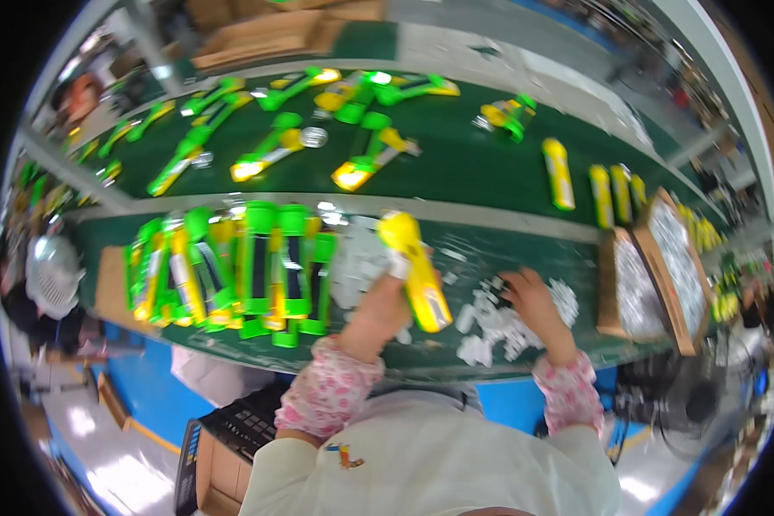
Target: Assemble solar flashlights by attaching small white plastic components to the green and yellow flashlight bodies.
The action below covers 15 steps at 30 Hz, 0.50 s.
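My left hand (382, 311) is closed round a long yellow flashlight-shaped casing (418, 273), its wider head pointing away from me and its lower end tilted right. My right hand (531, 303) hovers at a scatter of small white pieces (499, 331), its fingers bent and apart. Whether a tiny piece lies under those fingertips is too blurred to tell. Left of my left hand, several green-and-yellow flashlight-like units (258, 267) with dark panels lie in an upright row, partly stacked. A pale stack of flat sheets (357, 262) lies between that row and my left hand.
Beyond a pale rail, more green-and-yellow units (271, 148) and plain yellow casings (558, 175) lie on a green conveyor belt (473, 172). At right, a cardboard box (609, 284) holds shiny silvery bags. A black crate (241, 421) stands below the table's left side.
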### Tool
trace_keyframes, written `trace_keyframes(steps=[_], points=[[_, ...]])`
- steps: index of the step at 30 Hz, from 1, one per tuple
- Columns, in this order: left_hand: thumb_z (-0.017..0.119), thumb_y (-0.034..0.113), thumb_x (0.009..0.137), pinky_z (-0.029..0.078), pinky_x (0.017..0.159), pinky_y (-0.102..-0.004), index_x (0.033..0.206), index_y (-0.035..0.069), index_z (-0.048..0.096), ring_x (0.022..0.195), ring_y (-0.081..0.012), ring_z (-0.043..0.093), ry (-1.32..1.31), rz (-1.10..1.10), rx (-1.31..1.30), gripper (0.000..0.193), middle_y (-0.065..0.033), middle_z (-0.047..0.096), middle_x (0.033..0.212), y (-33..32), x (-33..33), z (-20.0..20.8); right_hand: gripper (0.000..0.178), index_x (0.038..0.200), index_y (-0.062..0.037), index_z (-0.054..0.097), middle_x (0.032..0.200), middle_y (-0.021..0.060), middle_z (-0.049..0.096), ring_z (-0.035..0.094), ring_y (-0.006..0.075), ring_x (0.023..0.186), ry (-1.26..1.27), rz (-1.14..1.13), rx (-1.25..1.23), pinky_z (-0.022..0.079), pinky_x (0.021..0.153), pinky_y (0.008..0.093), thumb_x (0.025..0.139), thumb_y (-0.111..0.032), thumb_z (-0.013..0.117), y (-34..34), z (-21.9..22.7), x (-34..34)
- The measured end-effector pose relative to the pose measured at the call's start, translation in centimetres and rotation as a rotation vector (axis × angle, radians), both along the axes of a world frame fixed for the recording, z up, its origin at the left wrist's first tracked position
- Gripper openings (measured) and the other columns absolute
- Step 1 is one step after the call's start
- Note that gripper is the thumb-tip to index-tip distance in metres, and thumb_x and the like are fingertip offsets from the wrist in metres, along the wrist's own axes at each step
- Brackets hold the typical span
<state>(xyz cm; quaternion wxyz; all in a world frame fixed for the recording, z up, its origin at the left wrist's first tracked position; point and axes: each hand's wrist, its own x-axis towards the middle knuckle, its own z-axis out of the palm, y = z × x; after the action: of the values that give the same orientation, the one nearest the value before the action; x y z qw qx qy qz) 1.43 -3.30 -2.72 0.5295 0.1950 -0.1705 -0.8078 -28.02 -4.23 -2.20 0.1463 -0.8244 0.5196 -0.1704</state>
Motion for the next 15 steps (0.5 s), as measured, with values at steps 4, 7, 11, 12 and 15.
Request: trace_keyframes(steps=[4,7,11,12,15], points=[[0.044,0.034,0.101,0.052,0.088,-0.0412,0.133,0.003,0.037,0.102,-0.0298,0.062,-0.129,0.048,-0.01,0.045,-0.0168,0.058,0.113,1.7,-1.9,0.7,0.019,0.086,-0.0038,0.062,0.083,0.0082,0.054,0.057,0.0218,0.075,-0.306,-0.041,0.113,0.047,0.064,0.0308,0.073,0.002,0.073,1.3,4.7,0.6],[0.043,0.032,0.101,0.052,0.09,-0.0427,0.132,0.002,0.036,0.103,-0.0304,0.062,-0.254,-0.037,-0.095,0.043,-0.0178,0.058,0.115,1.9,-2.8,2.4,0.015,0.082,-0.0014,0.061,0.082,0.0025,0.057,0.056,0.0102,0.069,-0.801,0.025,0.223,0.046,0.061,0.0226,0.076,0.005,0.074,0.4,5.4,3.8],[0.041,0.025,0.102,0.055,0.088,-0.0444,0.131,0.001,0.037,0.105,-0.0279,0.062,-0.38,-0.047,-0.175,0.038,-0.0159,0.055,0.121,1.3,-1.9,2.5,0.011,0.087,0.0018,0.069,0.083,0.0073,0.062,0.059,0.0127,0.069,-0.851,0.147,0.205,0.048,0.06,0.0234,0.078,0.007,0.069,-1.2,6.7,9.6],[0.04,0.022,0.102,0.054,0.089,-0.0448,0.131,0.001,0.037,0.104,-0.0282,0.062,-0.317,0.002,-0.203,0.036,-0.0155,0.055,0.12,1.4,-1.7,3.2,0.012,0.091,0.0021,0.069,0.085,0.0078,0.063,0.059,0.0125,0.069,-0.817,0.245,0.118,0.049,0.061,0.0236,0.081,0.008,0.066,-1.6,7.3,10.1],[0.036,0.014,0.1,0.05,0.096,-0.0435,0.133,0.0,0.033,0.112,-0.0265,0.057,-0.397,0.037,-0.3,0.036,-0.0145,0.048,0.127,1.3,-0.9,4.2,0.013,0.096,0.0045,0.065,0.091,0.009,0.064,0.062,0.0126,0.076,-1.057,0.099,0.34,0.053,0.07,0.0237,0.083,0.008,0.064,-1.0,7.7,11.6]])
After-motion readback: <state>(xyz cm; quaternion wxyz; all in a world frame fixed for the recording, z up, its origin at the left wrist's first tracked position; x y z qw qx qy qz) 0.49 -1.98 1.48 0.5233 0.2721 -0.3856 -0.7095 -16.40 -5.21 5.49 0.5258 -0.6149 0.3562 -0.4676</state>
